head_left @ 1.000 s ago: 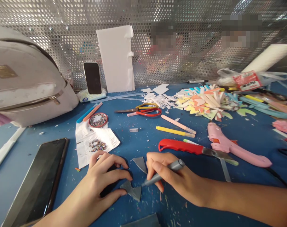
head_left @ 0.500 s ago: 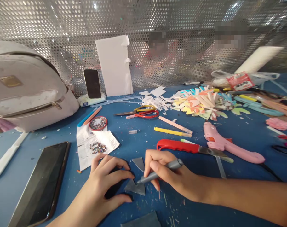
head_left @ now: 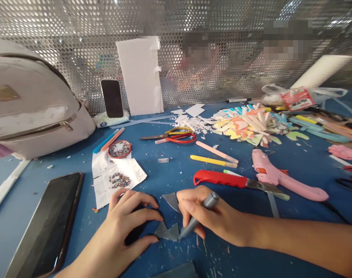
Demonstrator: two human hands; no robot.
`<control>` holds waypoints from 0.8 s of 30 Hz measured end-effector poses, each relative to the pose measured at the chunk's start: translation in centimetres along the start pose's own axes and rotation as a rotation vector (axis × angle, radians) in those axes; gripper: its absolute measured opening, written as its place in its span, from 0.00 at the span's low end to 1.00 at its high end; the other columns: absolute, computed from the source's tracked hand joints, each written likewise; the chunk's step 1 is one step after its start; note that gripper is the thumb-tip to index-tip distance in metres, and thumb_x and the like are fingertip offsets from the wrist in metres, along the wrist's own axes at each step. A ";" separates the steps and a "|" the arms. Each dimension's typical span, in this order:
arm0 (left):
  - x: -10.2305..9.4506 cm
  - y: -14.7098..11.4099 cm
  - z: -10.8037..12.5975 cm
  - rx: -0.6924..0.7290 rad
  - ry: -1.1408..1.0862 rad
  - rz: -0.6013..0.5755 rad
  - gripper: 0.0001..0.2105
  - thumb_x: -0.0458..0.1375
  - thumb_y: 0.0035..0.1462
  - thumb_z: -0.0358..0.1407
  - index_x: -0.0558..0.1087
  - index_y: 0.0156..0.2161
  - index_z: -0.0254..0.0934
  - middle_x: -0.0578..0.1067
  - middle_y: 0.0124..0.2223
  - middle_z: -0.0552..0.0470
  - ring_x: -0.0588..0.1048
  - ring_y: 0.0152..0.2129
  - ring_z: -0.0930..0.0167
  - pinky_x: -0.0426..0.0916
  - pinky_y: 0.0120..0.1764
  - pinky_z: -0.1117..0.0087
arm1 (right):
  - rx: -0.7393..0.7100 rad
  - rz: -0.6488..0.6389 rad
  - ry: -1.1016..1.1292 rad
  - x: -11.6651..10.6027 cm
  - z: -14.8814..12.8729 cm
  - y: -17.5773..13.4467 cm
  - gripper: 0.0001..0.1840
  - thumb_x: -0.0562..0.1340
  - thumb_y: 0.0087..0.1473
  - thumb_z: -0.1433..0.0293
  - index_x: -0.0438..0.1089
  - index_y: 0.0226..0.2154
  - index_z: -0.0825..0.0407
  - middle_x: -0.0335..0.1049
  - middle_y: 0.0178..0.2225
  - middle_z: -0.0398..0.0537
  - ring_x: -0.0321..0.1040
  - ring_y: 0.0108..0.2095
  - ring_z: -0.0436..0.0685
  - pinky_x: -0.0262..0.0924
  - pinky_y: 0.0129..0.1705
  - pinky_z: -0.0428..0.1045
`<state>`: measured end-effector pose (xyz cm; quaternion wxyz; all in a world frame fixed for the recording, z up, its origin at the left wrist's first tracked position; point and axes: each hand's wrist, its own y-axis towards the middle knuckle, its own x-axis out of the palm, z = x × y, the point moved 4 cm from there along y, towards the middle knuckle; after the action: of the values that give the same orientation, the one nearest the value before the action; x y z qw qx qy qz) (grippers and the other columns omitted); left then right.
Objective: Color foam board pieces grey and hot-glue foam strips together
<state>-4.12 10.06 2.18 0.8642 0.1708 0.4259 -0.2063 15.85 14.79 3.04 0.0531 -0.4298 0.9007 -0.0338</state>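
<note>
A grey marker pen (head_left: 199, 216) is gripped in my right hand (head_left: 212, 214), its tip down at the right edge of a small dark grey cut piece (head_left: 166, 232) with a notched top. My left hand (head_left: 132, 222) rests on the table, fingers spread and curved, fingertips at the left side of that piece. Just above it lies another dark grey triangular piece (head_left: 171, 201), partly behind my right fingers. A larger dark grey sheet (head_left: 178, 271) shows at the bottom edge of the view.
A red-handled knife (head_left: 222, 178) and pink glue gun (head_left: 288, 179) lie right. Scissors (head_left: 176, 135), a yellow marker (head_left: 212, 160) and a heap of cut scraps (head_left: 251, 123) lie behind. A phone (head_left: 45, 224), beads on paper (head_left: 119, 179) and a backpack (head_left: 36, 112) are left.
The marker tip has moved from the notch at the piece's top to its lower right edge, and the pen stands steeper. My left hand has hardly moved; the view has shifted slightly.
</note>
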 end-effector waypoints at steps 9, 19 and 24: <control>0.0 0.0 0.1 -0.012 -0.020 0.005 0.13 0.66 0.60 0.31 0.75 0.47 0.52 0.74 0.51 0.54 0.70 0.46 0.63 0.48 0.60 0.52 | 0.026 -0.010 -0.009 0.0 0.1 -0.1 0.26 0.53 0.67 0.50 0.66 0.29 0.54 0.61 0.21 0.39 0.62 0.22 0.48 0.56 0.28 0.45; -0.1 0.1 0.1 -0.005 -0.019 0.012 0.08 0.64 0.63 0.35 0.76 0.47 0.51 0.74 0.50 0.52 0.71 0.46 0.63 0.51 0.59 0.52 | 0.025 -0.005 -0.002 0.0 0.2 0.1 0.25 0.57 0.65 0.49 0.66 0.31 0.54 0.65 0.23 0.40 0.64 0.24 0.49 0.57 0.29 0.46; -0.2 0.1 0.2 -0.001 0.008 0.014 0.07 0.64 0.64 0.37 0.77 0.46 0.50 0.74 0.50 0.52 0.71 0.46 0.63 0.53 0.59 0.53 | 0.026 -0.013 0.012 0.0 0.1 0.1 0.26 0.57 0.65 0.48 0.66 0.30 0.54 0.64 0.23 0.40 0.63 0.24 0.49 0.56 0.28 0.45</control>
<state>-4.03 10.05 2.46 0.8639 0.1742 0.4283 -0.1996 15.78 14.83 2.91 0.0530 -0.4349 0.8976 -0.0488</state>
